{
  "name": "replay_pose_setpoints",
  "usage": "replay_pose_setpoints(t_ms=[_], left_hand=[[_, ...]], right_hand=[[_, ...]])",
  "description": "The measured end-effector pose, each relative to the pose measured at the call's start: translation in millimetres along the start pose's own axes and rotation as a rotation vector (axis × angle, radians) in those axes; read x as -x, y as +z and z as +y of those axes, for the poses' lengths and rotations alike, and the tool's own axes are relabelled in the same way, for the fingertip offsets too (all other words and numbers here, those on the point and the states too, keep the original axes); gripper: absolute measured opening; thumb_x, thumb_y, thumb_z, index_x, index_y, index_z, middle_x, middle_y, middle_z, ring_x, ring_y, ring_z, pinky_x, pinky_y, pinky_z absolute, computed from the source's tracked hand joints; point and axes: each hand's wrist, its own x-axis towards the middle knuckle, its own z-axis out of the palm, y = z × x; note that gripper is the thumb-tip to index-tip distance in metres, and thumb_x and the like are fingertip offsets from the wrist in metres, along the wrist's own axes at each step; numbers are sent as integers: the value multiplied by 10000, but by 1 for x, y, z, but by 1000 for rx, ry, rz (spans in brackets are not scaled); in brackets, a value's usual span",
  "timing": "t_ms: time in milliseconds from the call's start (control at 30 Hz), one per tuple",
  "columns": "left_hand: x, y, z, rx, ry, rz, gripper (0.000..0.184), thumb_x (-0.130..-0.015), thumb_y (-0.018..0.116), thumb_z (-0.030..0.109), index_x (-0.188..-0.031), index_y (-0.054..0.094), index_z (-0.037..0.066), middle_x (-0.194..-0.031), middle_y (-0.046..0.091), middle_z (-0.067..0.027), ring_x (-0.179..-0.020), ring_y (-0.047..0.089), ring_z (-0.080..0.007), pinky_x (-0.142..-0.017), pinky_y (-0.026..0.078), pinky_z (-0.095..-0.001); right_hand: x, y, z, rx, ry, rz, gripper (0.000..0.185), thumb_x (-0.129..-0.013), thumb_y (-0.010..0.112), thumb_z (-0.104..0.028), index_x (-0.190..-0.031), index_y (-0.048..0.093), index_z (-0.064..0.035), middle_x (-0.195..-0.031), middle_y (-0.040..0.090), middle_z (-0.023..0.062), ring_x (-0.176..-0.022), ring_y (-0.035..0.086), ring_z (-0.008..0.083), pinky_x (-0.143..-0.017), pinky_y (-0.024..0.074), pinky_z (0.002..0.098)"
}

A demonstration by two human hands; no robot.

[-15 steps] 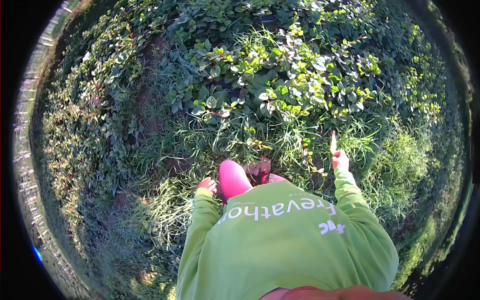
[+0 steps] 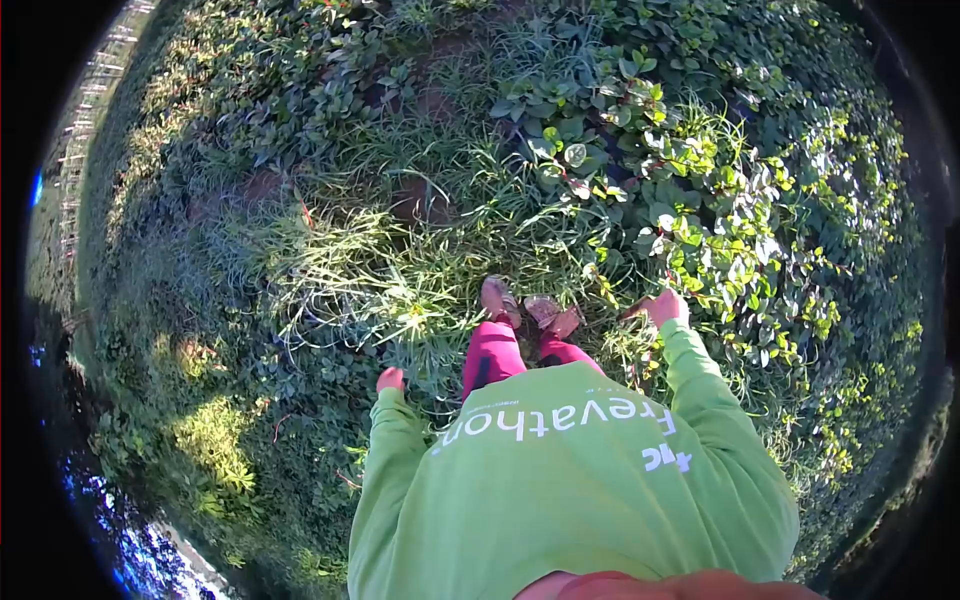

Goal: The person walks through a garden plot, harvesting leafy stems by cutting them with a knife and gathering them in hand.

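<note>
A person's right hand [image 2: 667, 307] is closed around a slim, brown, blade-like tool [image 2: 633, 312], its free end pointing left, toward the shoes, over low grass; the tool is too small and blurred to identify further. The left hand [image 2: 390, 379] hangs well apart from it, on the far side of the legs, above dark green foliage [image 2: 330, 400]; its fingers are too indistinct to tell whether it is clenched or grasping anything. Between the hands, pink leggings [image 2: 495, 352] with a dark patch on the left leg run down to a pair of brownish shoes [image 2: 498, 303], planted close together among the blades. The person wears a long-sleeved green top [image 2: 560, 490], white lettering [image 2: 540, 418] showing upside down across the chest. Long, sunlit grass [image 2: 405, 295] spreads ahead and to the left of the feet, while broad-leaved plants [image 2: 765, 250], their foliage bright green in the sun, crowd just beyond the right hand. Patches of reddish-brown soil [image 2: 425, 203] show through the greenery farther ahead. At the far left edge, a pale strip lined with upright posts [image 2: 75, 170] borders the field, curved by the wide lens.
</note>
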Motion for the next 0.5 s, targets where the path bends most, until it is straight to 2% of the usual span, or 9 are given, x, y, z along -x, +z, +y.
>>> replay_pose_setpoints(t_ms=[33, 67, 100, 200, 300, 367, 400, 433, 500], left_hand=[[13, -19, -15, -499, -42, -45, 264, -768, 614, 183, -1012, 651, 91, -1007, 649, -151, -939, 611, -375, -782, 507, -450], [28, -28, -31, -1052, 138, -206, 271, -754, 628, 195, -1007, 663, 104, -1074, 638, -155, -1015, 603, -345, -818, 504, -429], [24, -34, -56, -1117, 31, -393, 316, -735, 645, 221, -1030, 654, 107, -1077, 638, -151, -1001, 613, -335, -817, 503, -430], [-4, -40, -141, -1020, 11, -393, 392, -727, 653, 269, -1085, 627, 112, -1067, 645, -157, -998, 622, -319, -821, 504, -431], [6, -52, -90, -1025, -21, -339, 319, -775, 593, 267, -1055, 650, 126, -1057, 650, -152, -987, 625, -324, -807, 509, -425], [-29, -64, -66, -908, 24, -98, 222, -807, 546, 235, -931, 672, 100, -999, 666, -134, -944, 632, -331, -767, 516, -422], [-50, -71, -60, -131, -54, 119, 159, -812, 535, 184, -780, 661, 91, -908, 673, -105, -854, 642, -315, -730, 520, -423], [-66, -81, -41, -93, -45, 133, 159, -812, 535, 184, -780, 661, 91, -908, 673, -105, -854, 642, -315, -730, 520, -423], [-73, -128, 14, 1312, 207, 201, 272, -864, 635, 168, -1079, 616, 2, -900, 646, -59, -704, 596, -131, -618, 492, -229]], right_hand=[[-24, 13, -7, 49, -50, 156, 442, -667, 688, -424, -866, 611, -37, -799, 653, 169, -819, 636, 328, -739, 500, 395], [-33, 6, -21, -83, -129, 251, 432, -684, 711, -351, -962, 564, -56, -747, 648, 132, -688, 644, 286, -647, 512, 377], [-37, -6, -47, -284, -44, 218, 431, -692, 721, -287, -1008, 538, -58, -741, 644, 112, -619, 630, 245, -594, 505, 358], [-69, -5, -112, -842, 53, -2, 412, -765, 675, -115, -1130, 491, -62, -710, 608, 89, -495, 586, 170, -450, 466, 304], [-79, 5, -170, -1270, 129, -400, 266, -844, 606, -143, -1077, 535, -38, -713, 584, 90, -515, 574, 182, -460, 482, 308], [-82, -1, -205, -1379, 271, -645, 214, -873, 588, -170, -1030, 541, -32, -728, 567, 76, -615, 591, 192, -520, 518, 317], [-77, -18, -232, -1442, 297, -744, 197, -877, 589, -175, -1010, 542, -38, -745, 564, 75, -659, 597, 195, -548, 528, 317], [-70, -38, -254, -1462, 223, -826, 146, -897, 559, -155, -1010, 534, -66, -819, 576, 83, -744, 603, 199, -609, 539, 313], [-64, -67, -291, -1467, 57, -876, 141, -905, 545, -145, -1026, 525, -75, -854, 577, 81, -776, 604, 198, -636, 542, 312]])
